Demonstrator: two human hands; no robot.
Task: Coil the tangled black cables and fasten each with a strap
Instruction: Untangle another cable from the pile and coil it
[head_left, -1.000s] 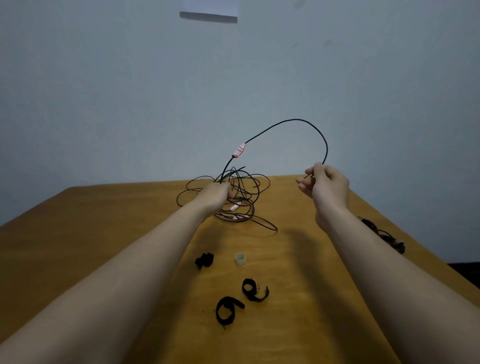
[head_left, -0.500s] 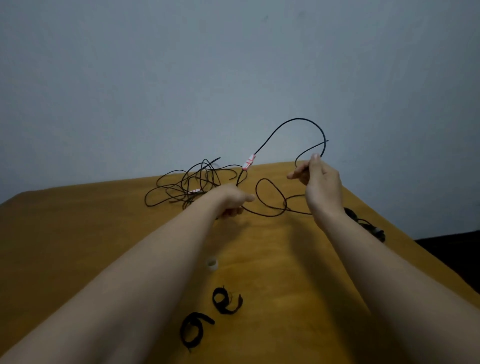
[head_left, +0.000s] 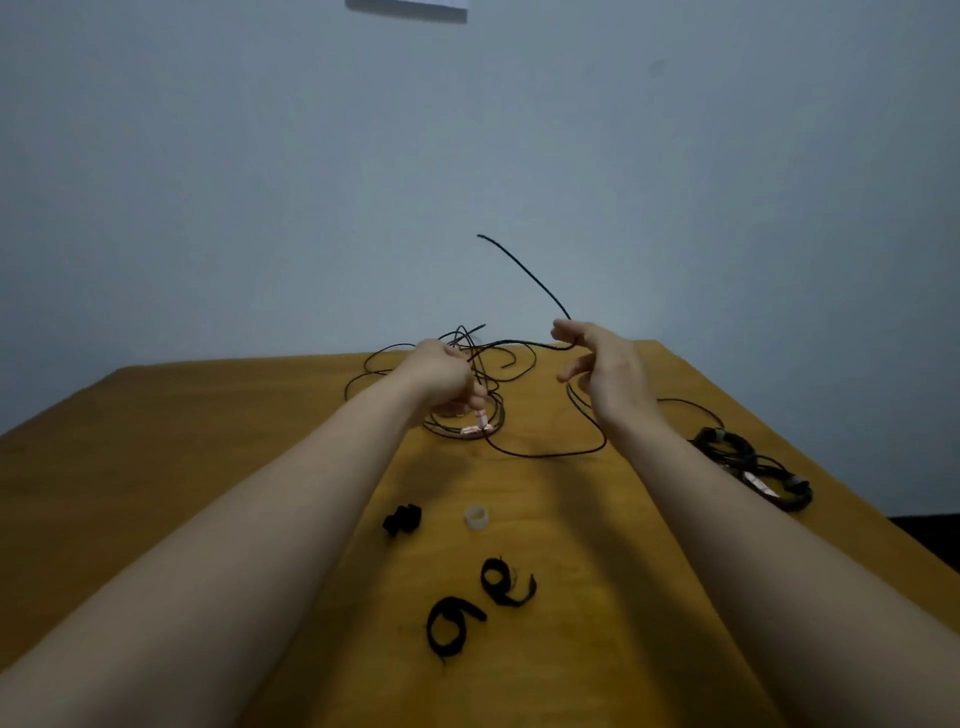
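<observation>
1. Tangle (head_left: 467, 423) of black cable lies on the surface (head_left: 208, 441) under my left hand (head_left: 441, 376), whose curled fingers grip strands; which ones is hidden.
2. Arch seen a moment earlier is gone.
3. My right hand's (head_left: 610, 374) fingers pinch the cable (head_left: 550, 299); its free end slants straight up-left, away from me.

no legible txt, cable tags (head_left: 477, 423) too blurred
</observation>
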